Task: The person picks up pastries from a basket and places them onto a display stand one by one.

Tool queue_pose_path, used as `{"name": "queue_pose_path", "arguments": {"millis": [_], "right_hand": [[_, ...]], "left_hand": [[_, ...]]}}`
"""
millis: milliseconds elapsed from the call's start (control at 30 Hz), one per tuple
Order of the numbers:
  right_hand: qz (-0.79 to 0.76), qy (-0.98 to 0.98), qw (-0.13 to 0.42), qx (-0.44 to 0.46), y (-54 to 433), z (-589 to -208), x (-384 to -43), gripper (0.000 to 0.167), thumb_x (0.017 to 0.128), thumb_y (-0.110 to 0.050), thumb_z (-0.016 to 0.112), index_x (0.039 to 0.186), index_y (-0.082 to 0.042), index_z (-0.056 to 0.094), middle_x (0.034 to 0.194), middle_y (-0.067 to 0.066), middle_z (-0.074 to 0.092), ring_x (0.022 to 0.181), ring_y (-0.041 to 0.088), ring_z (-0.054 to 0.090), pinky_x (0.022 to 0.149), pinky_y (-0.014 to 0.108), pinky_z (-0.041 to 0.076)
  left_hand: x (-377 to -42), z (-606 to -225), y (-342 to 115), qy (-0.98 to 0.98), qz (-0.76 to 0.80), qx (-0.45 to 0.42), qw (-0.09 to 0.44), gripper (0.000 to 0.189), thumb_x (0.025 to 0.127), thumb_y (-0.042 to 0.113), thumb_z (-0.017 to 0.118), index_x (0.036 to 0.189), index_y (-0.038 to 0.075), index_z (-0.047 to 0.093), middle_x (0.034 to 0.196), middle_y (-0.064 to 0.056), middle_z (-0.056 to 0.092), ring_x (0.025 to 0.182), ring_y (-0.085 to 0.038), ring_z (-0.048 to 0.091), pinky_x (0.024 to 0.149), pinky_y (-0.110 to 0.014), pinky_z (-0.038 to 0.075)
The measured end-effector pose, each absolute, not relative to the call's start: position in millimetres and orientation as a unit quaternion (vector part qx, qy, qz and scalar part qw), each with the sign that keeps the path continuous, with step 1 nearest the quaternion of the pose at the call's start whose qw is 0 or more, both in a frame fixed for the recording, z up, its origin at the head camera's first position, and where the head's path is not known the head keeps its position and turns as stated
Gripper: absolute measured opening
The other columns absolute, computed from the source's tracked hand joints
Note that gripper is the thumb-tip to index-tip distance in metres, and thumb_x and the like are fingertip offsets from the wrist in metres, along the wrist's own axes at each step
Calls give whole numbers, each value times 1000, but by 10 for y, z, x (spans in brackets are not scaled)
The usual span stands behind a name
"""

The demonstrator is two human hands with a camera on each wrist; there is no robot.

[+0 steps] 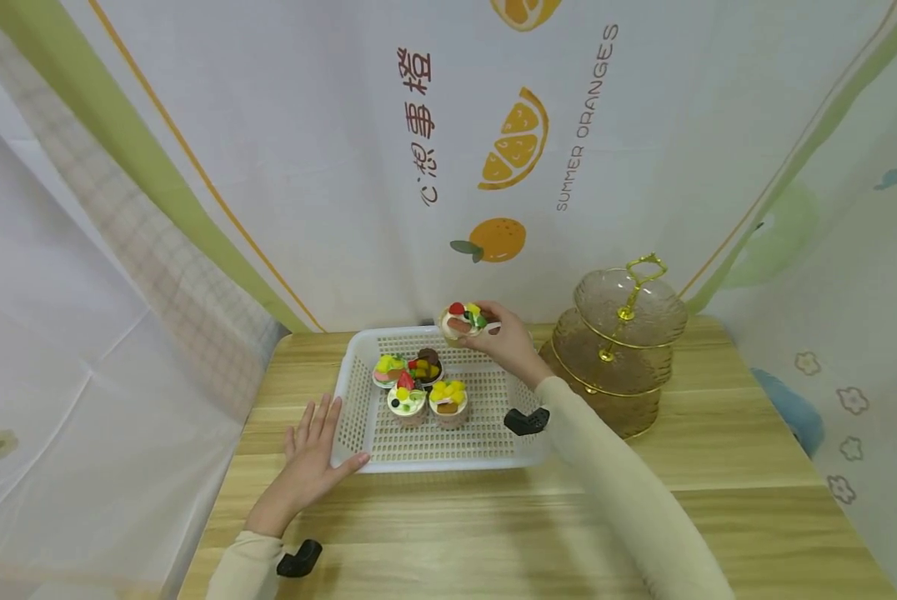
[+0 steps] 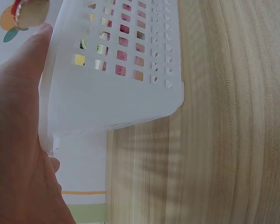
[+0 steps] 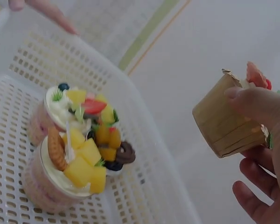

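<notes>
The right hand (image 1: 510, 343) holds a cupcake (image 1: 459, 323), pinched between thumb and fingers, raised near the far rim of the white basket (image 1: 448, 466) and apart from it. This cupcake has its topping upward and its paper base downward, so its axis from base to topping is near to upright; the exact tilt I cannot tell. The left hand (image 1: 309, 458) has its fingers straight and spread, touching the basket at its near left corner. The basket's long side runs left to right, and its far rim is close to the curtain (image 1: 328, 208). Four other cupcakes (image 1: 418, 392) stand in its left half; the right half gives open room. The tiered stand (image 1: 617, 350) is just beside, at right. Toward the person, the wooden surface (image 1: 448, 533) leaves a wide strip.
</notes>
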State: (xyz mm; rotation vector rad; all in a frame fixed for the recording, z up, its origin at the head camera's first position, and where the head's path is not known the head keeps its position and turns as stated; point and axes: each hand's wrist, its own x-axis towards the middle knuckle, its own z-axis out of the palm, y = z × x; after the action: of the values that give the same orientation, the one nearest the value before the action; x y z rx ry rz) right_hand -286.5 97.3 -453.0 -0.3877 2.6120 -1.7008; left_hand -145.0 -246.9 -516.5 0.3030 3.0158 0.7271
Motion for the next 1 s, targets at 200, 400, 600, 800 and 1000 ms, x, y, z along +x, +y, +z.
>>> {"name": "queue_pose_path", "arguments": {"millis": [200, 400, 600, 800, 1000], "right_hand": [[-542, 829, 1, -137, 1116, -4231, -2630, 70, 80, -27, 83, 141, -13, 51, 130, 8, 61, 112, 23, 58, 90, 31, 51], [-519, 843, 3, -141, 1368, -3853, -2359, 70, 79, -25, 83, 141, -14, 52, 134, 7, 61, 108, 27, 62, 92, 41, 55], [-467, 872, -57, -137, 1831, -3561, -2169, 67, 79, -21, 84, 138, -9, 55, 131, 12, 64, 107, 30, 68, 87, 24, 56], [-419, 901, -83, -79, 2378, -3381, -2020, 66, 82, -27, 82, 141, -15, 54, 131, 13, 63, 113, 30, 64, 80, 11, 48], [-390, 918, -76, -16, 2772, -3412, -1952, 78, 83, -44, 77, 148, -15, 45, 135, 13, 59, 120, 30, 56, 79, 21, 45]], "left_hand": [[-1444, -5151, -2463, 968, 231, 97, 14, 101, 88, 55, 64, 160, 7, 10, 167, -22, 5, 152, -48, -1, 109, -79, 2], [-1450, -5165, -2472, 968, 230, 95, 14, 101, 89, 56, 63, 160, 8, 9, 167, -21, 4, 152, -48, -2, 110, -79, 1], [-1468, -5195, -2466, 967, 233, 99, 12, 102, 88, 56, 63, 160, 8, 9, 167, -20, 3, 152, -48, -2, 110, -79, 1], [-1475, -5209, -2469, 968, 229, 97, 13, 101, 88, 56, 63, 160, 8, 9, 167, -20, 3, 152, -47, -2, 110, -78, 2], [-1475, -5199, -2463, 968, 230, 97, 12, 101, 88, 56, 63, 160, 8, 9, 167, -21, 5, 152, -47, -1, 110, -78, 3]]}}
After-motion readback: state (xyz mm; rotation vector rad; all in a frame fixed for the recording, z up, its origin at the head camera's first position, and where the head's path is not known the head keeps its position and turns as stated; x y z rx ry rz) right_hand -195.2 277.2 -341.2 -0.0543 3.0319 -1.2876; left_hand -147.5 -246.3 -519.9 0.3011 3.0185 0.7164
